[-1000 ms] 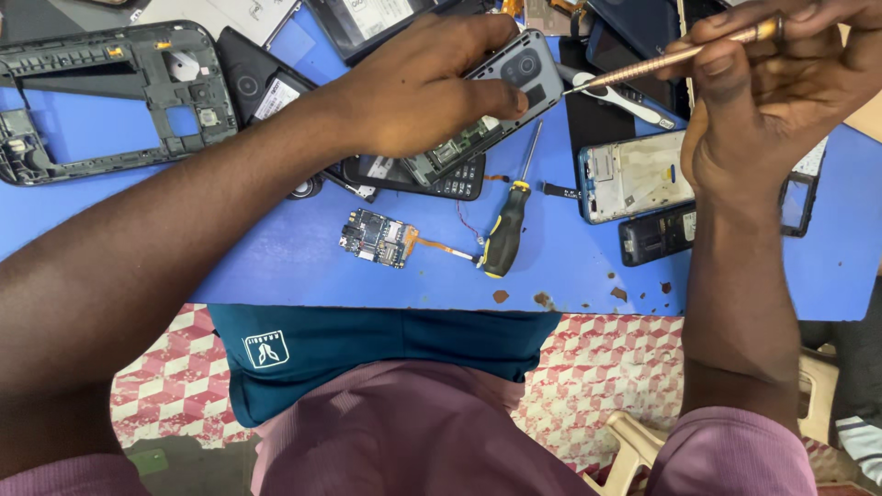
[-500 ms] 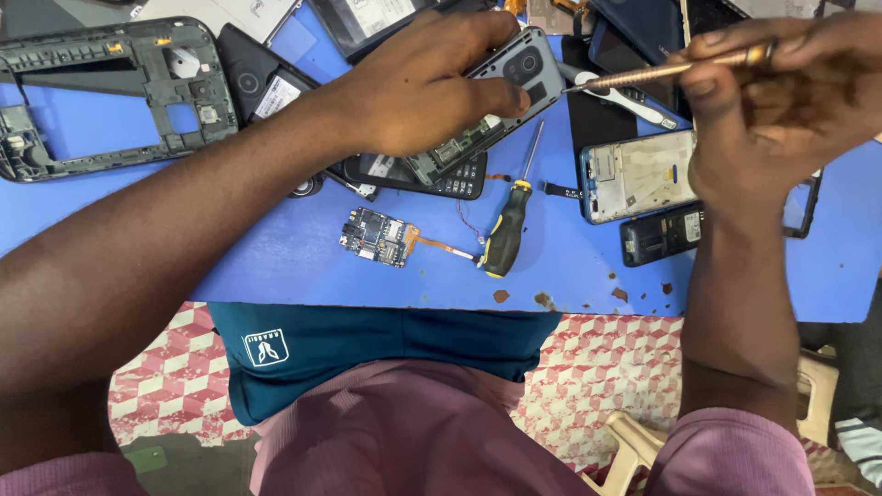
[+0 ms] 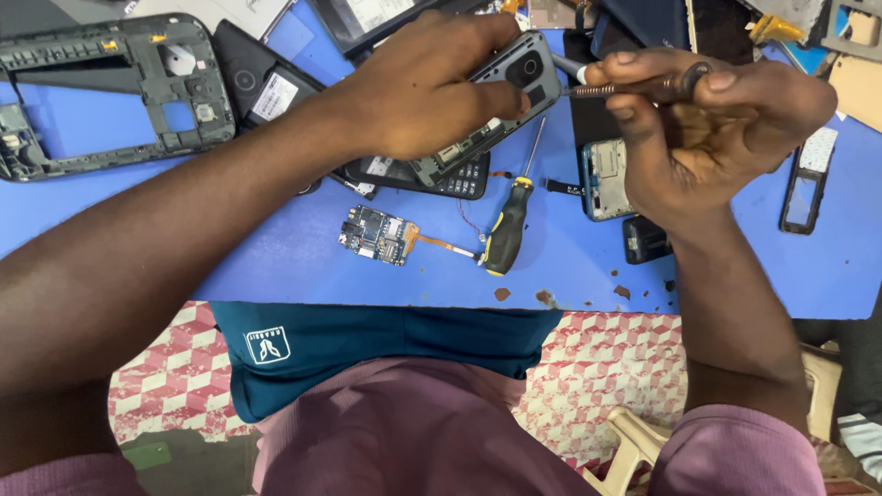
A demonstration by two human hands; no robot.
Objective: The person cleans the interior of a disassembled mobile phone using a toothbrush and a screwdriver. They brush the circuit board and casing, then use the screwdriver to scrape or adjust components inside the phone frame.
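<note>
Your left hand point(image 3: 418, 92) clamps a grey, half-stripped phone body with its camera ring showing point(image 3: 501, 101), fingers wrapped over its upper side and thumb under the lower edge. The phone is tilted, lifted clear of the blue surface point(image 3: 276, 257); its long axis runs from low near your palm up toward the camera end.

Your right hand point(image 3: 707, 129) pinches a thin metal-shafted screwdriver with a dark knurled handle point(image 3: 643, 87), the grip closed narrow round the handle. The shaft lies almost level, pointing from the right hand toward the phone's camera end. The tip sits at that corner; whether it actually touches, you cannot tell, as a white-tipped tool behind blurs the spot.

So the phone lies directly off the driver's tip, the two long axes meeting at a shallow angle at the raised end. The right hand is the nearer to that corner.

Below the phone, on the surface: a black keypad handset point(image 3: 432, 174) under its low end, a black-and-yellow-handled screwdriver point(image 3: 507, 230) lying free, and a small blue circuit board with an orange ribbon point(image 3: 377, 234). Beyond your left forearm from the phone sits a large black plastic frame point(image 3: 119, 83). Under the right hand, a blue-edged open handset point(image 3: 602, 179).
</note>
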